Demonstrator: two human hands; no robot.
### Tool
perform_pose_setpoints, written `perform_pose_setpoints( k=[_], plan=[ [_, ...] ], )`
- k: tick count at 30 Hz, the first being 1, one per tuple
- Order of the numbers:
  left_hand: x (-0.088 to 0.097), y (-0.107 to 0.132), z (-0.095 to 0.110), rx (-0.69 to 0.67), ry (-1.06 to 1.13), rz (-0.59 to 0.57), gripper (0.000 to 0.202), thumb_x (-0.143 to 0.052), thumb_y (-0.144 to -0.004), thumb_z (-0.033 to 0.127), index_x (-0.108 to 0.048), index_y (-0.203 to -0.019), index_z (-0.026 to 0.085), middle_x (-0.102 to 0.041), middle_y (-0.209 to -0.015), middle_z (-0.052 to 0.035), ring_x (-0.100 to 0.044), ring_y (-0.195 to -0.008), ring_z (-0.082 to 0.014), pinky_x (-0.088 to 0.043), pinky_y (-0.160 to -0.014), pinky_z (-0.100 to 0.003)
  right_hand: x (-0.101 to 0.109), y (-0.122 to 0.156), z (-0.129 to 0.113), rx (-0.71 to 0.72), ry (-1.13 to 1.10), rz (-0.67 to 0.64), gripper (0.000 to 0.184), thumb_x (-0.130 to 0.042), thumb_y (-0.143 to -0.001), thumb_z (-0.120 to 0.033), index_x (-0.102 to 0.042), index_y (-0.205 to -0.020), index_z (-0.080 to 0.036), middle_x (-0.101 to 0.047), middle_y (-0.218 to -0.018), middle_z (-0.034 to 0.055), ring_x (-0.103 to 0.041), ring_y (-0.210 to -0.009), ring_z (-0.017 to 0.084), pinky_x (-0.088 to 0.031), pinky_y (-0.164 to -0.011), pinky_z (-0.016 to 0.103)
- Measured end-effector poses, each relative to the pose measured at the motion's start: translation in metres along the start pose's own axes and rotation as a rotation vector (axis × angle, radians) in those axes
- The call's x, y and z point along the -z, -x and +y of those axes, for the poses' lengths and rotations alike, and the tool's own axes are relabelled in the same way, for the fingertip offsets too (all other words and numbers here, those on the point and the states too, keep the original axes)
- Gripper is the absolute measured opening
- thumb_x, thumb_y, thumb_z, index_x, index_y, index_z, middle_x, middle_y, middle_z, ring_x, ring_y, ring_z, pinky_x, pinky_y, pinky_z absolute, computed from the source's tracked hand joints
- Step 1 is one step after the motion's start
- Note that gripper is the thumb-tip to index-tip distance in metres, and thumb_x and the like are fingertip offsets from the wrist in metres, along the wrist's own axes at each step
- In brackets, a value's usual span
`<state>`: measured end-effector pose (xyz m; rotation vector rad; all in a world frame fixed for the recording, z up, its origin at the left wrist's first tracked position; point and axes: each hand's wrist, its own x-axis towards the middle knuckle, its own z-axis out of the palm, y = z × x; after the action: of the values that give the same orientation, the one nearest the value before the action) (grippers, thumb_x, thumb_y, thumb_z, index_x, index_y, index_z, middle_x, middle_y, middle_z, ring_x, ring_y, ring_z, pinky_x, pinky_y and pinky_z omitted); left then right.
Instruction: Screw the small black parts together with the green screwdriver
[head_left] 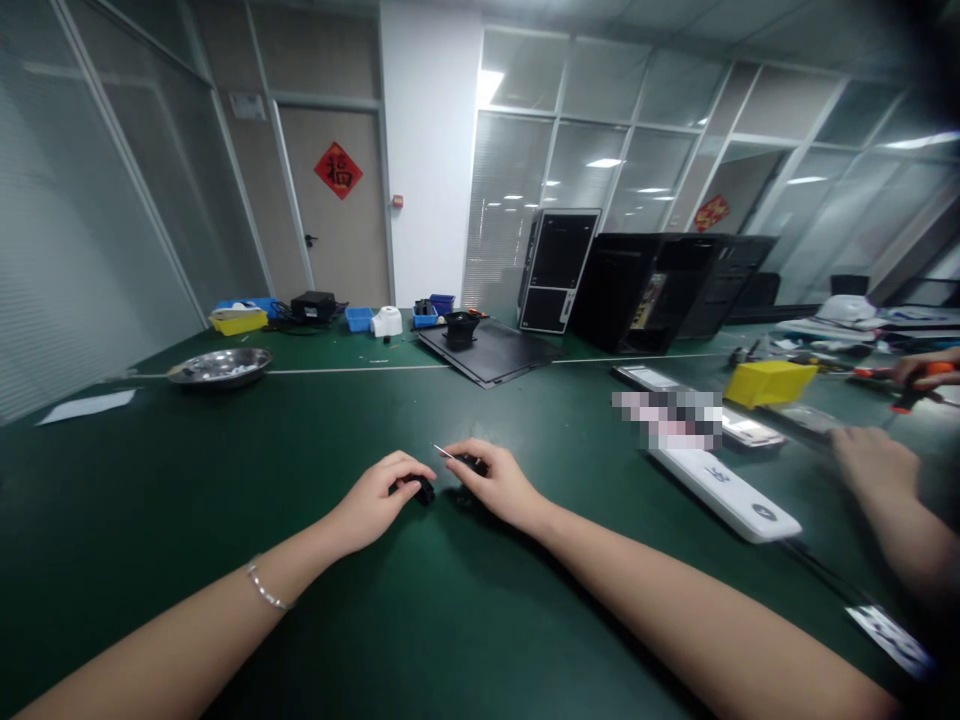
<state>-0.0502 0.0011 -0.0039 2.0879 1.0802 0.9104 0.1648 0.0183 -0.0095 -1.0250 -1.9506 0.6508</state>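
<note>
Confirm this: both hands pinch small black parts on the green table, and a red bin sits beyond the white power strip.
Wrong colour: the head view shows a yellow bin, not red. Left hand and right hand each do pinch a black part.

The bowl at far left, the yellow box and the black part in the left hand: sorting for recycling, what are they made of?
The bowl looks like polished metal: silvery, bright glints on its rim. The yellow box seems plastic: even, matte colour, crisp edges. The black part, pinched by the left hand, is too small to tell; perhaps plastic.
</note>
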Motion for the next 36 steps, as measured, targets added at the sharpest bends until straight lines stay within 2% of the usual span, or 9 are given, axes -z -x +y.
perform_pose_setpoints(
  k=[3, 4, 7, 10, 17, 21, 28, 33, 36],
  plan=[
    [-0.001, 0.0, -0.003, -0.035, -0.082, -0.025, 0.028, -0.05, -0.09, 0.015, -0.075, -0.096, 0.026, -0.069, -0.098, -0.0061, -0.059, -0.098, -0.0267, -0.043, -0.091, -0.039, 0.013, -0.007, 0.001, -0.007, 0.003, -0.049, 0.02, -0.063, -0.086, -0.025, -0.071, -0.103, -0.018, -0.073, -0.1, 0.0048, -0.064, -0.088, 0.019, -0.048, -0.079, 0.03],
    [-0.001, 0.0, -0.004, -0.042, -0.108, -0.041, 0.029, -0.048, -0.09, 0.014, -0.075, -0.095, 0.026, -0.069, -0.1, -0.0062, -0.058, -0.099, -0.0267, -0.042, -0.093, -0.041, 0.019, -0.01, 0.002, -0.004, 0.003, -0.107, 0.019, -0.064, -0.084, -0.022, -0.071, -0.102, -0.018, -0.073, -0.099, 0.0042, -0.064, -0.088, 0.019, -0.047, -0.081, 0.03],
    [-0.001, 0.0, -0.005, -0.043, -0.156, -0.072, 0.033, -0.043, -0.091, 0.011, -0.073, -0.098, 0.024, -0.069, -0.104, -0.0064, -0.057, -0.102, -0.0258, -0.043, -0.094, -0.042, 0.038, -0.016, 0.002, -0.033, 0.03, -0.366, 0.019, -0.062, -0.081, -0.016, -0.071, -0.097, -0.016, -0.07, -0.087, 0.0017, -0.061, -0.078, 0.016, -0.046, -0.073, 0.025],
    [-0.001, 0.0, -0.004, -0.027, -0.127, -0.04, 0.035, -0.039, -0.092, 0.01, -0.071, -0.102, 0.022, -0.067, -0.107, -0.007, -0.059, -0.104, -0.0245, -0.044, -0.095, -0.041, 0.051, -0.017, 0.001, -0.039, 0.044, -0.533, 0.021, -0.063, -0.081, -0.018, -0.072, -0.101, -0.016, -0.07, -0.087, 0.0014, -0.06, -0.077, 0.015, -0.046, -0.071, 0.024],
    [-0.003, 0.003, 0.002, 0.004, -0.103, 0.053, 0.025, -0.043, -0.095, 0.02, -0.067, -0.102, 0.019, -0.065, -0.103, -0.0075, -0.061, -0.1, -0.0241, -0.047, -0.089, -0.038, 0.049, -0.012, 0.002, 0.023, 0.078, -0.691, 0.027, -0.071, -0.082, -0.026, -0.072, -0.109, -0.02, -0.072, -0.093, 0.0004, -0.063, -0.081, 0.016, -0.046, -0.074, 0.023],
    [-0.002, 0.005, 0.007, 0.039, -0.151, 0.034, 0.023, -0.052, -0.094, 0.036, -0.066, -0.103, 0.02, -0.063, -0.101, -0.0069, -0.061, -0.097, -0.0255, -0.048, -0.087, -0.039, 0.045, -0.011, 0.002, 0.058, 0.072, -0.688, 0.022, -0.07, -0.084, -0.026, -0.072, -0.105, -0.021, -0.073, -0.097, 0.0006, -0.065, -0.087, 0.017, -0.047, -0.079, 0.024],
    [-0.003, 0.005, 0.011, 0.039, -0.293, -0.031, 0.044, -0.074, -0.076, 0.049, -0.062, -0.105, 0.019, -0.062, -0.105, -0.0086, -0.056, -0.101, -0.0304, -0.048, -0.087, -0.044, 0.042, -0.007, 0.0, 0.114, 0.115, -0.557, 0.024, -0.074, -0.081, -0.036, -0.072, -0.098, -0.019, -0.074, -0.092, 0.0021, -0.066, -0.082, 0.018, -0.048, -0.074, 0.025],
    [-0.004, 0.007, 0.01, -0.04, -0.335, -0.041, 0.024, -0.069, -0.083, 0.037, -0.064, -0.1, 0.02, -0.063, -0.102, -0.0077, -0.057, -0.099, -0.0288, -0.048, -0.086, -0.043, 0.031, -0.006, -0.001, 0.12, 0.075, -0.356, 0.024, -0.073, -0.081, -0.037, -0.07, -0.094, -0.017, -0.07, -0.085, 0.0018, -0.061, -0.074, 0.015, -0.047, -0.067, 0.024],
    [-0.005, 0.007, 0.007, -0.059, -0.264, -0.043, 0.026, -0.069, -0.084, 0.03, -0.064, -0.108, 0.021, -0.066, -0.102, -0.007, -0.06, -0.096, -0.027, -0.049, -0.084, -0.041, 0.022, -0.005, -0.003, 0.108, -0.027, -0.238, 0.023, -0.073, -0.082, -0.036, -0.068, -0.094, -0.017, -0.07, -0.087, 0.0021, -0.062, -0.077, 0.016, -0.048, -0.071, 0.025]
  ],
)
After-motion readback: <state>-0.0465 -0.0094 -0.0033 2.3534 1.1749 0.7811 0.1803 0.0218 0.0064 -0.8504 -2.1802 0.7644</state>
